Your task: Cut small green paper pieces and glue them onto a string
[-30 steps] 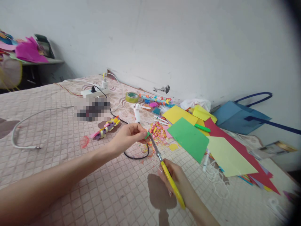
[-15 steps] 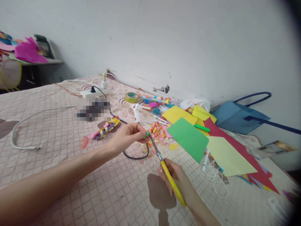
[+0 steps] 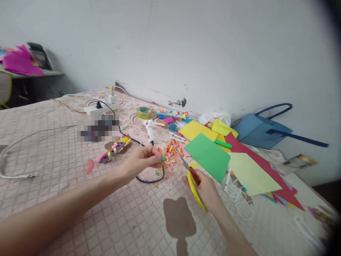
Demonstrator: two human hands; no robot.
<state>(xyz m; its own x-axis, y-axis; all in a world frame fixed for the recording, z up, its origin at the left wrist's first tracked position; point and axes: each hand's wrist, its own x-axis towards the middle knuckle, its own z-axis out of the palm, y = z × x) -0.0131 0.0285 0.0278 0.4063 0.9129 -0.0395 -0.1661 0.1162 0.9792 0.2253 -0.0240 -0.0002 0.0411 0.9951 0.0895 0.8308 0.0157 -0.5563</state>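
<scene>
The left hand pinches a small green piece in its fingers near clippings, the right hand grasps scissors apart from it, and trimming seems underway, another cut needing blades brought to it.

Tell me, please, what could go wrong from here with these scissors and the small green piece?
The scissors in the right hand are close to the left hand, so a careless cut might nick it. The small green piece pinched there could drop among the colourful scraps. The black cord loops close by, so a hand might snag it.
</scene>
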